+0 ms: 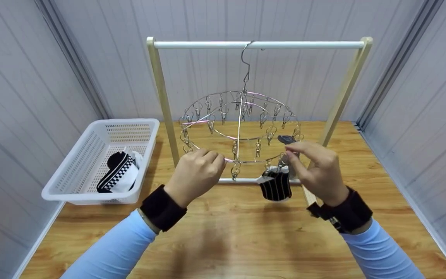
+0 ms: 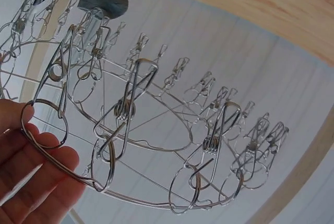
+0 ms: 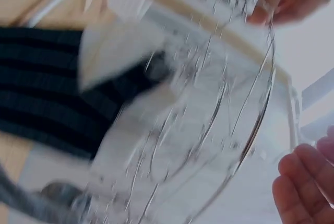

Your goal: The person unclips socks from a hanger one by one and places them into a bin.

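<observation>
A round metal clip hanger (image 1: 239, 131) hangs by its hook. My left hand (image 1: 199, 170) grips its front left rim, fingers curled round the wire in the left wrist view. A black-and-white striped sock (image 1: 276, 186) dangles from the front right of the hanger, blurred in the right wrist view. Just above that sock, my right hand (image 1: 319, 170) is beside the rim with thumb and forefinger close together. In the right wrist view its fingers (image 3: 297, 187) are extended, apart from the wire, holding nothing visible. Behind the right hand hangs a grey sock (image 1: 285, 139), partly hidden.
The hanger's hook is over the white bar (image 1: 203, 45) of a wooden-sided rack (image 1: 161, 93). A white plastic basket (image 1: 52, 190) at the left contains a black-and-white checked sock (image 1: 120, 174). Panelled walls enclose the wooden tabletop (image 1: 238, 240).
</observation>
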